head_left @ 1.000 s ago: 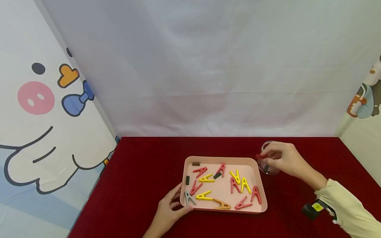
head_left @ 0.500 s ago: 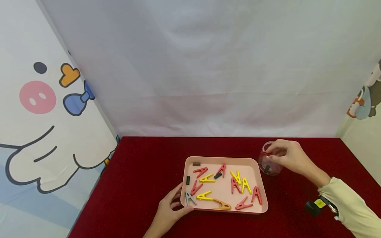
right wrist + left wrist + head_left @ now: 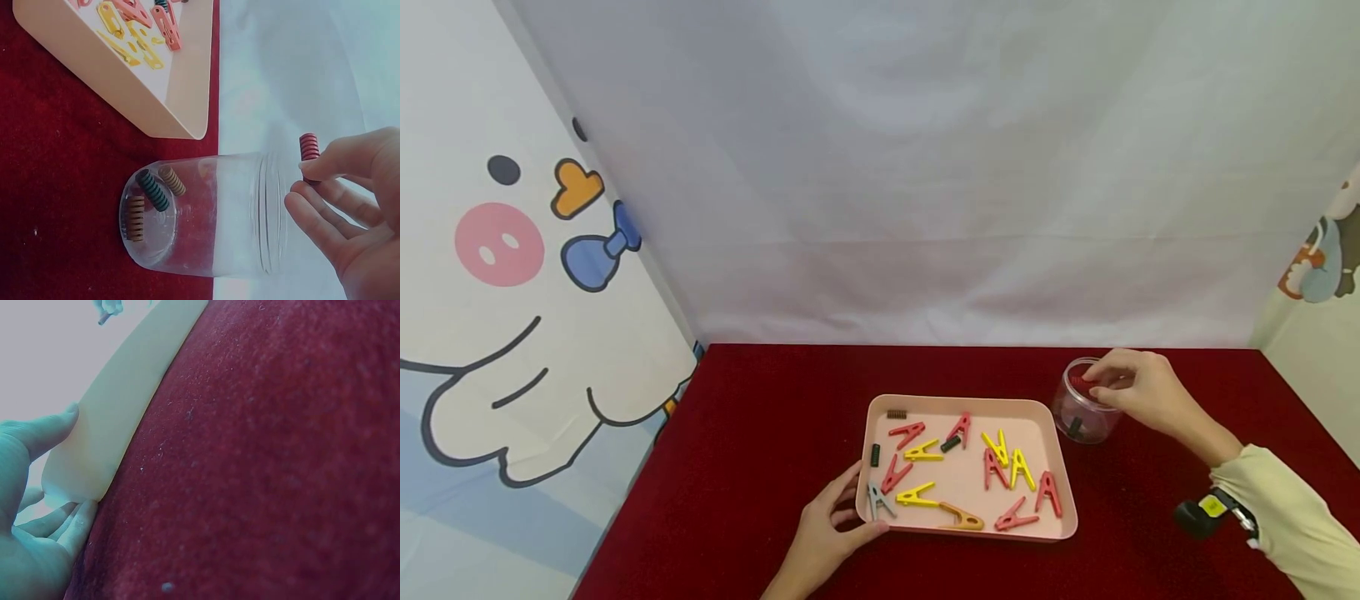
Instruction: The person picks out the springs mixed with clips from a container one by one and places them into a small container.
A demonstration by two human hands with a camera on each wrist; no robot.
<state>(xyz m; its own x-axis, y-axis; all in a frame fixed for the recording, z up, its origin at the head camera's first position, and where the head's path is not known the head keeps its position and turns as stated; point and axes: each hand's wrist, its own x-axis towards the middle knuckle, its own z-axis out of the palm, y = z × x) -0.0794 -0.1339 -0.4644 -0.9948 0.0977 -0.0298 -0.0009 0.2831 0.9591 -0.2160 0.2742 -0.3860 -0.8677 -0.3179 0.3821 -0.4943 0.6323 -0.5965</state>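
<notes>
My right hand point(image 3: 1138, 387) pinches a red coil spring point(image 3: 309, 147) between thumb and fingers, just over the mouth of a clear jar point(image 3: 1096, 427). Inside the jar, in the right wrist view, lie a green spring point(image 3: 152, 190), a tan spring point(image 3: 172, 180) and a brown one. My left hand point(image 3: 823, 525) grips the near left corner of the pink tray point(image 3: 955, 479), thumb at the rim and fingers round the corner. The tray holds several red and yellow clips, a grey clip point(image 3: 878, 500), an orange clip point(image 3: 964, 518), two dark green springs point(image 3: 876, 455) and a brown spring point(image 3: 897, 414).
A dark red cloth point(image 3: 760, 433) covers the table. Behind it hangs a white curtain point(image 3: 962, 208), with cartoon-printed sheets point(image 3: 497, 333) at both sides. The jar stands close to the tray's far right corner.
My right hand has moved slightly right with the red spring, from the jar's left side to above its opening. The left hand has stayed at the tray corner.
</notes>
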